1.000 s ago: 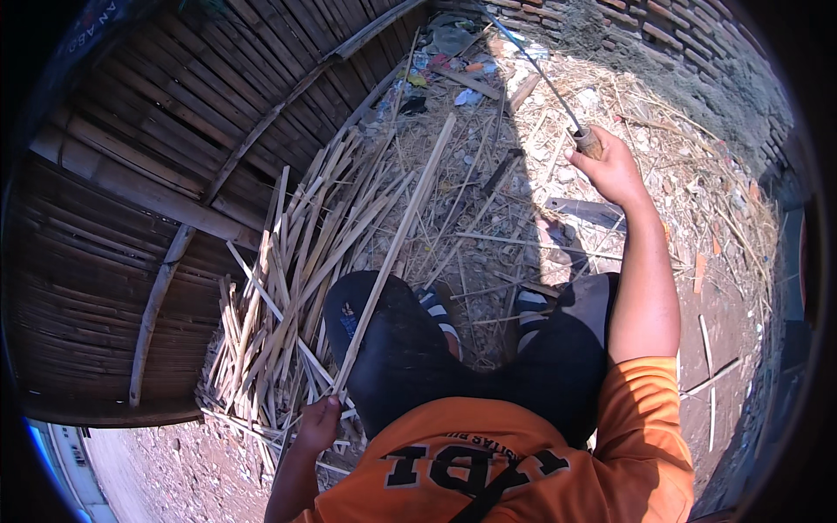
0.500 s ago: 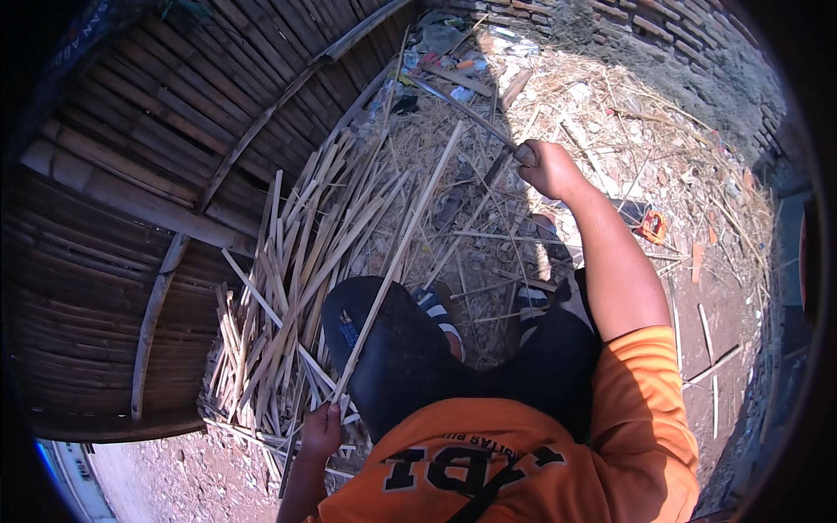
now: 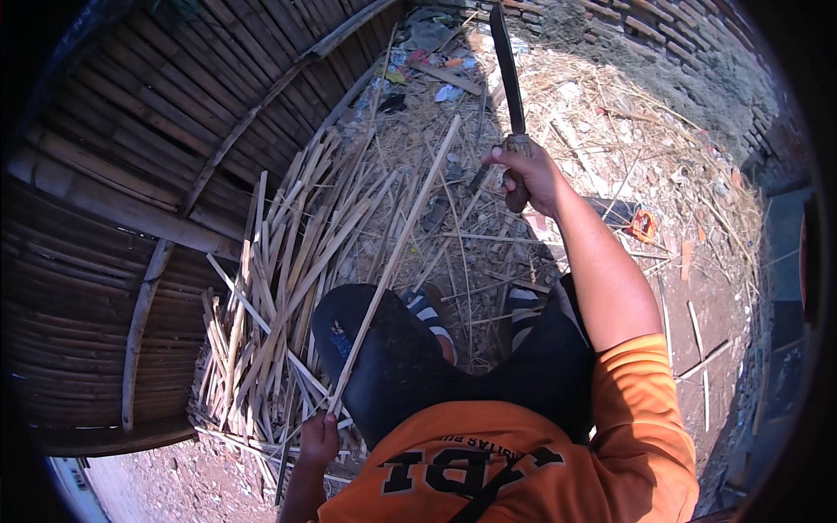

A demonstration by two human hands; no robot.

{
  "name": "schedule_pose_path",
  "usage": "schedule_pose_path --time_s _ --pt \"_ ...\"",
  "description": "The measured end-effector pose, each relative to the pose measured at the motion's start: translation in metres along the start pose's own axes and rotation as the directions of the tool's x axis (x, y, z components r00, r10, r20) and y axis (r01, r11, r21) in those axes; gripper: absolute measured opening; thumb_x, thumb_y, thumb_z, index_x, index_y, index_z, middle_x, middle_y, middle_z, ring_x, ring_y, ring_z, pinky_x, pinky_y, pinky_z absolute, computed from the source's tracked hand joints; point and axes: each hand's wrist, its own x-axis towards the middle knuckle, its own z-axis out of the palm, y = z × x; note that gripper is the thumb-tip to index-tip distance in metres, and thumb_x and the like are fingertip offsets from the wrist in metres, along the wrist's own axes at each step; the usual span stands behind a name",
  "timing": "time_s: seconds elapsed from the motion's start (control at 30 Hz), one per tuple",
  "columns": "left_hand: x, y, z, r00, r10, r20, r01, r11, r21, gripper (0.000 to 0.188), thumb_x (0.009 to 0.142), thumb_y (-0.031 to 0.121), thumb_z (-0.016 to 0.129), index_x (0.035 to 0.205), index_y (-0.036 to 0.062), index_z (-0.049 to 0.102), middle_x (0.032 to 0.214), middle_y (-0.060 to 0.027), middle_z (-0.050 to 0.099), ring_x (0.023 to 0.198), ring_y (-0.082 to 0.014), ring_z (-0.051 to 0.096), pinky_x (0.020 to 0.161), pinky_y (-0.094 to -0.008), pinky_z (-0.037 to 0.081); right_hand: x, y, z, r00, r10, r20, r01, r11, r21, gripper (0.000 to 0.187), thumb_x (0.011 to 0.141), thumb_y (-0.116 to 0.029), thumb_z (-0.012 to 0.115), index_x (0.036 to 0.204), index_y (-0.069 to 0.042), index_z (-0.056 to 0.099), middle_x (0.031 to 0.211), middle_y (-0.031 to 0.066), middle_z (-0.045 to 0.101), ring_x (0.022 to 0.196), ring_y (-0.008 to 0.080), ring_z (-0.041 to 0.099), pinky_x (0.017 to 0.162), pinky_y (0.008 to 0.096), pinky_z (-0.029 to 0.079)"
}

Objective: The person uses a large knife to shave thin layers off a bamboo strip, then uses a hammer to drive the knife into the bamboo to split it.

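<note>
My right hand [image 3: 535,179] is raised at arm's length, its fingers closed round the wooden handle of a machete [image 3: 507,74]. The dark blade points away from me, almost straight toward the far wall. At lower left my left hand [image 3: 319,438] grips the near end of a long bamboo strip [image 3: 401,246]. That strip slants over my left thigh, its far end free in front of me and apart from the blade. Beside my left leg lies a heap of split bamboo strips [image 3: 292,253].
A woven bamboo wall [image 3: 96,174] stands close on the left, and a brick wall [image 3: 671,44] runs along the far right. Straw, shavings and litter cover the ground. An orange object [image 3: 643,226] lies at right, near loose thin sticks [image 3: 697,336].
The machete has swung from pointing up and left to nearly straight ahead, its handle turning in my right hand. My left hand still holds the bamboo strip in about the same place.
</note>
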Motion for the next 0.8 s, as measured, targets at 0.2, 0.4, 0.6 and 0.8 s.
schedule_pose_path --time_s 0.2,0.4,0.6,0.8 --pt "-0.001 0.003 0.003 0.994 0.056 -0.096 -0.040 0.985 0.167 0.036 0.101 0.027 0.049 0.083 -0.0013 0.062 0.063 -0.0220 0.057 0.060 -0.0439 0.060 0.056 -0.0469 0.044 -0.015 -0.013 0.052 0.982 -0.185 -0.041 0.188 0.975 0.118 0.032 0.089 -0.017 0.078 0.106 -0.004 0.055 0.079 0.0032 0.061 0.057 0.0086 0.053 0.053 0.0259 0.046" --pt "-0.003 0.020 0.005 0.977 0.119 -0.179 -0.081 0.976 0.202 0.033 0.099 0.027 0.050 0.082 0.0005 0.061 0.064 -0.0229 0.058 0.061 -0.0464 0.060 0.056 -0.0509 0.045 -0.015 -0.020 0.038 0.964 -0.206 -0.170 0.197 0.978 -0.067 0.026 0.087 -0.010 0.079 0.096 -0.008 0.054 0.078 0.0019 0.061 0.057 0.0083 0.052 0.052 0.0249 0.042" --pt "-0.006 0.001 0.006 0.971 0.161 -0.174 -0.097 0.939 0.331 0.029 0.097 0.025 0.051 0.088 0.0002 0.063 0.067 -0.0239 0.060 0.061 -0.0481 0.060 0.055 -0.0547 0.047 -0.003 -0.034 -0.017 0.868 -0.333 -0.368 0.378 0.924 0.056 0.026 0.085 -0.008 0.078 0.089 -0.010 0.053 0.073 -0.0002 0.057 0.056 0.0101 0.055 0.052 0.0254 0.043" --pt "-0.010 -0.004 0.006 0.963 0.182 -0.196 -0.114 0.943 0.314 0.034 0.101 0.027 0.049 0.089 -0.0004 0.065 0.063 -0.0207 0.059 0.056 -0.0405 0.061 0.057 -0.0483 0.047 -0.013 -0.043 -0.102 0.661 -0.452 -0.599 -0.048 0.771 -0.635 0.045 0.084 -0.033 0.081 0.106 0.003 0.067 0.095 0.0113 0.072 0.077 0.0218 0.070 0.072 0.0339 0.056"
